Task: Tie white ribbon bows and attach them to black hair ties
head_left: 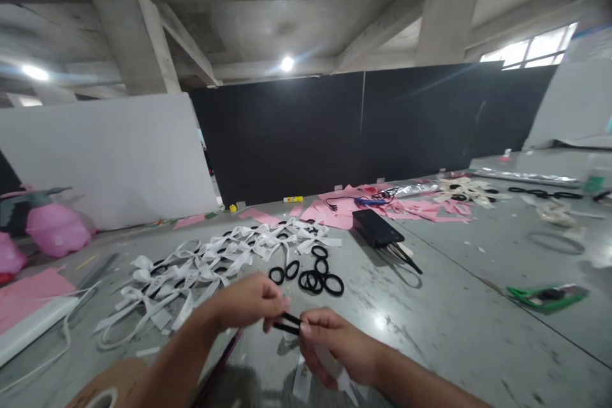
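A: What do I have at the near edge of the counter [478, 331]?

B: Both hands meet there. My left hand [248, 303] and right hand [335, 344] stretch a small black elastic hair band [288, 324] between them, each grip pinching one end, so the band is pulled into a flat, narrow loop just above the grey counter.

A: Anything else in the right hand?

B: A strip of white ribbon [329, 366] hangs down out of the palm toward the near edge. How it sits against the band, I cannot tell; the fingers cover that.

A: How do I do this part well?

B: I judge it best to keep the band taut and level, with both pinches close to its ends so the middle stays free, and to keep the ribbon flat, not twisted, under the thumb.

A: What lies around?

B: Toward the middle of the counter, a cluster of loose black elastic rings [313, 274]. Left of those, a spread of finished white ribbon bows [201, 268]. Further back, a black rectangular box [377, 227] and pink paper sheets [344, 207]. Near the right edge, a green-handled tool [547, 297]. At the near left corner, a roll of brown tape [112, 386].
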Demonstrator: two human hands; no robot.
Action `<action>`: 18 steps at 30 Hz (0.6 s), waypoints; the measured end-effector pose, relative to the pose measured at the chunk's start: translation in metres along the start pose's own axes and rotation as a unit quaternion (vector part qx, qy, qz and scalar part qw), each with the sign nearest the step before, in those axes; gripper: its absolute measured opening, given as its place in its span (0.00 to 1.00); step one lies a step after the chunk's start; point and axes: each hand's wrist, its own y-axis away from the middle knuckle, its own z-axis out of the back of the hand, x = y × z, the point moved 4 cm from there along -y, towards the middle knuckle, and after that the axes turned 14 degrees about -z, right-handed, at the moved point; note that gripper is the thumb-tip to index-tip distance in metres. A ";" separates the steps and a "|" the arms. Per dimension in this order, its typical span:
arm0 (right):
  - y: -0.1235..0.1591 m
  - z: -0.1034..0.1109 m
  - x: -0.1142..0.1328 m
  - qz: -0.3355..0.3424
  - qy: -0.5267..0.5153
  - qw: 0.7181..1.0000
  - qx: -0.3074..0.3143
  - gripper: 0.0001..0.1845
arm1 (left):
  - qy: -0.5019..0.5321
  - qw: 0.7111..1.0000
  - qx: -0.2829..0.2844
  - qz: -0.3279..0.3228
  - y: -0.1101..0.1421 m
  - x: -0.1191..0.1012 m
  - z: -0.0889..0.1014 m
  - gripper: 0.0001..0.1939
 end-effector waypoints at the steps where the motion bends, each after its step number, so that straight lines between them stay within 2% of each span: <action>1: 0.000 0.002 -0.002 -0.001 0.002 1.000 -0.005 0.25 | -0.026 0.999 0.026 -0.004 -0.004 -0.002 -0.011 0.28; 3: 0.001 0.004 -0.002 0.000 -0.007 1.000 -0.013 0.27 | -0.020 0.999 0.041 -0.018 -0.011 -0.007 -0.027 0.28; 5: 0.004 0.005 0.000 0.004 -0.026 1.000 -0.013 0.28 | 0.017 0.999 0.036 -0.034 -0.013 -0.012 -0.033 0.28; 9: 0.008 0.002 0.006 0.004 -0.053 0.999 0.003 0.26 | 0.119 0.993 0.020 -0.009 -0.010 -0.013 -0.029 0.30; 13: 0.008 -0.001 0.003 -0.013 -0.038 0.999 0.022 0.24 | 0.259 0.965 -0.042 0.024 -0.010 -0.010 -0.027 0.31; 16: 0.006 -0.001 0.001 -0.010 -0.038 0.999 0.013 0.25 | 0.230 0.971 -0.056 0.030 -0.010 -0.009 -0.028 0.32; 18: 0.005 0.000 0.001 -0.006 -0.042 0.999 -0.010 0.25 | 0.141 0.990 -0.021 0.021 -0.010 -0.010 -0.028 0.31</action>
